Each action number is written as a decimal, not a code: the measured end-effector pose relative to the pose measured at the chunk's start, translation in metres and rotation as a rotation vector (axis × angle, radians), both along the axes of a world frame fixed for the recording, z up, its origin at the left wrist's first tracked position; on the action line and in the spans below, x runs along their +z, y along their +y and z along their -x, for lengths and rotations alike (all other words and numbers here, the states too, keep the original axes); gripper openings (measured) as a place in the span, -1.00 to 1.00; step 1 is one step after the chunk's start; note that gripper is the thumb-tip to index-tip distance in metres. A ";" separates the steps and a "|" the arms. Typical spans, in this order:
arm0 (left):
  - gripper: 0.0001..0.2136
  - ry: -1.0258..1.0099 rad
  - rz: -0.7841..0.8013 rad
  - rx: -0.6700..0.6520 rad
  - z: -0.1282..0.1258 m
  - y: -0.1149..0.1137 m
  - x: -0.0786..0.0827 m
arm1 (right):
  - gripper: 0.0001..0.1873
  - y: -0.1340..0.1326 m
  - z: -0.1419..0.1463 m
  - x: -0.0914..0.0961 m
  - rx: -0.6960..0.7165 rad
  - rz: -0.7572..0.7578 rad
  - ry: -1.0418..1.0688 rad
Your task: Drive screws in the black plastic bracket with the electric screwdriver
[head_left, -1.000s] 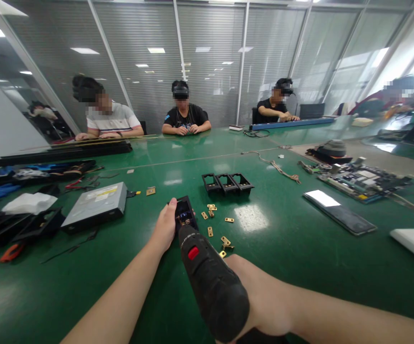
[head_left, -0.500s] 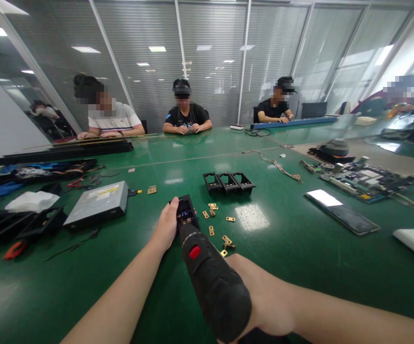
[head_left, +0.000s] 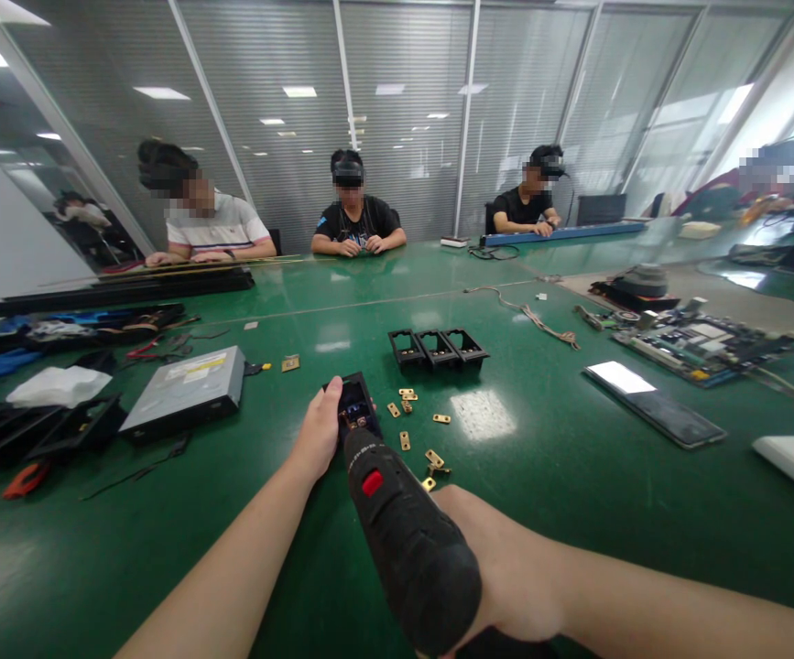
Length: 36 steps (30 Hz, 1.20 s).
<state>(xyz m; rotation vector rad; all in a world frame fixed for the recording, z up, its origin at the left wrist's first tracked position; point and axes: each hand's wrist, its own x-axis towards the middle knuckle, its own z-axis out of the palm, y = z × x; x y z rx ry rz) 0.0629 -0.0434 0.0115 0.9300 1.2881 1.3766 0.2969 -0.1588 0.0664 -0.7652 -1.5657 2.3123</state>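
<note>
Beyond 1 drill (head_left: 411,545), 3 black frames (head_left: 439,359).

The left forearm (head_left: 242,554) is showing bare from the lower edge of the view up to the wrist, tapering smoothly into a bare left hand (head_left: 318,432) whose thumb (head_left: 334,395) is ending in a rounded tip. The right forearm (head_left: 634,586) is likewise showing bare from the right edge of the view, running into a bare right hand (head_left: 496,554) whose fingers are mostly staying out of sight. Both wrists are appearing bare and smooth.
</note>
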 end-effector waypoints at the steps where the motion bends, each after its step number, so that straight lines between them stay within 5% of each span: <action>1: -0.47 -0.002 0.000 -0.001 0.000 0.000 0.000 | -0.40 0.000 0.000 0.000 -0.006 -0.016 0.007; 36: -0.42 0.037 -0.011 0.005 0.003 0.005 -0.006 | -0.33 0.002 0.002 -0.013 -0.082 -0.119 0.087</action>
